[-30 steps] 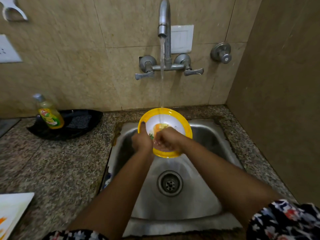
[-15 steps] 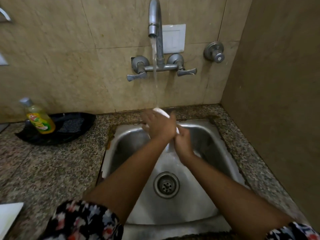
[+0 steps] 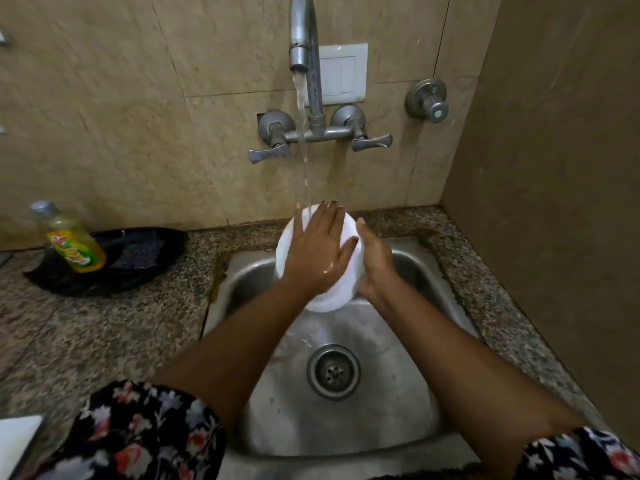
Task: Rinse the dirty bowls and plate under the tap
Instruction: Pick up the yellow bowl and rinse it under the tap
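Note:
A bowl (image 3: pixel 341 289) is held tilted over the steel sink (image 3: pixel 391 424), its white underside turned towards me. My left hand (image 3: pixel 318 252) lies flat on that underside, fingers spread and wet. The bowl's right edge is gripped by my right hand (image 3: pixel 375 263). Water (image 3: pixel 303 150) runs from the tap (image 3: pixel 302 39) and lands on the bowl's upper rim, by my left fingertips. The bowl's inside faces away and is hidden.
A yellow dish-soap bottle (image 3: pixel 74 245) leans on a black tray (image 3: pixel 145 263) on the granite counter to the left. A white flat object (image 3: pixel 17 441) shows at the bottom left edge. The drain (image 3: pixel 333 371) sits mid-sink. A side wall (image 3: pixel 554 220) closes the right.
The bowl has been turned from its yellow inside facing me to its white underside. My left hand moved onto that underside, and my right hand shifted to the right edge.

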